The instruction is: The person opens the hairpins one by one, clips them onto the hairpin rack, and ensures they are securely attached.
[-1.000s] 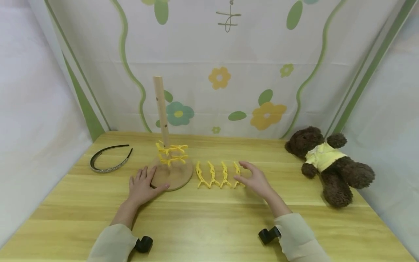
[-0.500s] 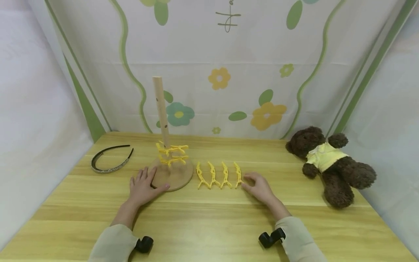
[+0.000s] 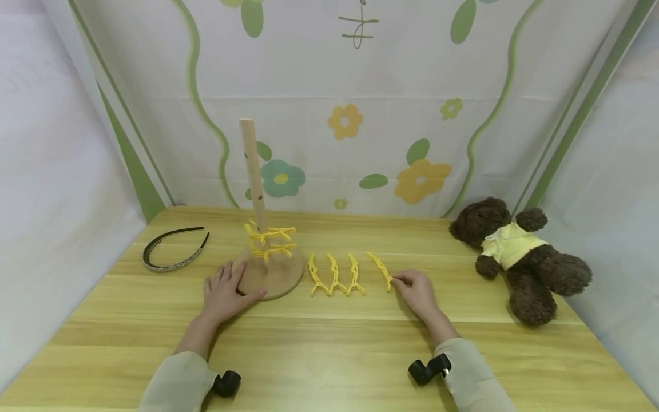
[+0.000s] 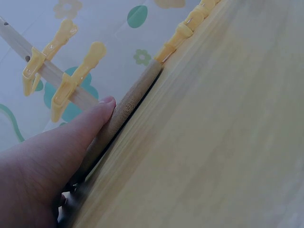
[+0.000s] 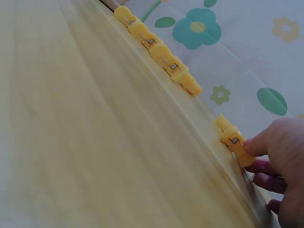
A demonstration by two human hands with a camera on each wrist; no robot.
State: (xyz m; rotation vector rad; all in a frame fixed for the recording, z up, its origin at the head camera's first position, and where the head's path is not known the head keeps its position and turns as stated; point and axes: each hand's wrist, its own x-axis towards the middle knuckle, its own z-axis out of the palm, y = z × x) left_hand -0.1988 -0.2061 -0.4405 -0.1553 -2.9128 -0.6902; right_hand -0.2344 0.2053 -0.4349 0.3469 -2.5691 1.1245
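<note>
My right hand (image 3: 419,294) pinches the handle end of a yellow hair clip (image 3: 380,267) between thumb and fingers. In the right wrist view the small spring of this held clip (image 5: 232,139) shows, and its tip points away from the hand. To its left, three similar yellow clips (image 3: 333,269) lie side by side on the table. My left hand (image 3: 223,294) rests on the round wooden base (image 3: 283,277) of a stand, fingers spread and thumb along the near rim. Two more yellow clips (image 3: 273,250) are clamped low on the stand's upright wooden post (image 3: 253,171).
A black headband (image 3: 172,266) with a glittery band lies at the left on the wooden table (image 3: 319,355). At the right lies a brown teddy bear (image 3: 515,249) in a yellow shirt. Behind the table hangs a flower-printed cloth (image 3: 309,74).
My right hand has taken hold of the rightmost clip by its handle end. That clip has swung and shifted right, apart from the row. My left hand stays on the base.
</note>
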